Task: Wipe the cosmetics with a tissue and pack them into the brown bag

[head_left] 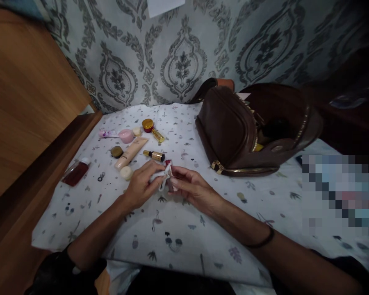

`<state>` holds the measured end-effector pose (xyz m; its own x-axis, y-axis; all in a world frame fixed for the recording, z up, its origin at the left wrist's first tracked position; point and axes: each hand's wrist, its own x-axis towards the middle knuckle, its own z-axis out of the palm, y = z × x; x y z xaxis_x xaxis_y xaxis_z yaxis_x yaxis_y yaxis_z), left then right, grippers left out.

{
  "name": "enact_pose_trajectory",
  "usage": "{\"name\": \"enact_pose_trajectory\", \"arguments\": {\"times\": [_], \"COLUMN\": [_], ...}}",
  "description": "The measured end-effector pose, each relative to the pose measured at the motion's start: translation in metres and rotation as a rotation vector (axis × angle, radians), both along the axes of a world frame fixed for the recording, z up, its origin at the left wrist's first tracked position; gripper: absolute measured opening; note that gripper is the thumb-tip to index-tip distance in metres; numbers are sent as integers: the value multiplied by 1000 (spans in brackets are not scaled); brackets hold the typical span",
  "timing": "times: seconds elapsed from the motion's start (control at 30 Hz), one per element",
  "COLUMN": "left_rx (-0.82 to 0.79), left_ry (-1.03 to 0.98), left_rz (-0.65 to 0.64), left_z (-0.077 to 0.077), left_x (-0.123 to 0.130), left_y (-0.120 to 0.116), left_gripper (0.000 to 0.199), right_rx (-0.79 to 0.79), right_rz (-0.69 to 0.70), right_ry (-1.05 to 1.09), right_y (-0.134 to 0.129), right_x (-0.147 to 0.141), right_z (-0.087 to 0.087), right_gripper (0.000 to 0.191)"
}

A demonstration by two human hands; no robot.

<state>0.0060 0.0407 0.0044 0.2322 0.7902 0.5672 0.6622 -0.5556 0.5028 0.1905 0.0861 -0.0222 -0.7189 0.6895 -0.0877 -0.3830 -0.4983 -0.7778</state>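
Note:
My left hand [142, 186] pinches a crumpled white wipe or cloth [160, 176] over the middle of the patterned white sheet [160, 241]. Beside it, my right hand [194, 189] grips a small red-topped container [168, 164], its lower part pale and mostly covered by fingers. The wipe touches this container; its exact kind is hard to make out. Just beyond the hands lies a black-and-gold tube [154, 155]. Close to my left hand are a round cream-coloured jar [126, 173] and a peach squeeze tube [131, 153].
Left of the hands are a dark red bottle [76, 172] and a dark-lidded jar [117, 152]. Farther back sit a pink jar [126, 136], a purple-white tube [108, 134], an amber jar [147, 125] and a gold bottle [158, 135]. An open brown bag [224, 127] stands right.

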Motion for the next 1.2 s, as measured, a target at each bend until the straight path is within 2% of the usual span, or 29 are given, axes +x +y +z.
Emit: {"name": "enact_pose_trajectory", "arguments": {"times": [0.1, 0.17, 0.23, 0.4, 0.53, 0.6, 0.77, 0.87, 1.0, 1.1, 1.2], "left_rx": [26, 36, 29, -39, -28, -23, -29, -111, -314, -402, -485], "left_ry": [-62, -92, -96, -51, -43, -41, -39, -60, -117, -164, -211], "left_rz": [144, 180, 146, -6, -88, -94, -12, 51, 113, 68, 20], "left_z": [-1, 0, 0, 1, 3, 3, -2, -6, -6, -4, -1], "left_x": [-2, -3, -3, 0, 3, 4, 5, 7, 8, 9, 8], "left_y": [2, 3, 4, 0, -2, -2, -3, -4, -3, -1, 0], "left_gripper": [11, 10, 8, 6, 5, 6, 15, 27, 37, 33, 27], "right_rx": [9, 4, -5, -13, -41, -55, -117, -103, 38, 174, 195], "right_rz": [75, 108, 92, -91, -198, -240, -291, -288, -276, -226, -187], "right_ry": [-6, -1, -2, -21, 9, 13, 28, 38, 26, -2, -20], "right_y": [-3, -4, -4, 1, 6, 7, 8, 6, 3, 0, -2], "right_x": [1, 1, 1, 1, 3, 4, 4, 2, 1, 2, 1], "right_z": [2, 3, 3, 4, 8, 10, 11, 10, 8, 8, 7], "right_gripper": [40, 40, 42, 47, 47, 48, 44, 37, 32, 29, 28]}}
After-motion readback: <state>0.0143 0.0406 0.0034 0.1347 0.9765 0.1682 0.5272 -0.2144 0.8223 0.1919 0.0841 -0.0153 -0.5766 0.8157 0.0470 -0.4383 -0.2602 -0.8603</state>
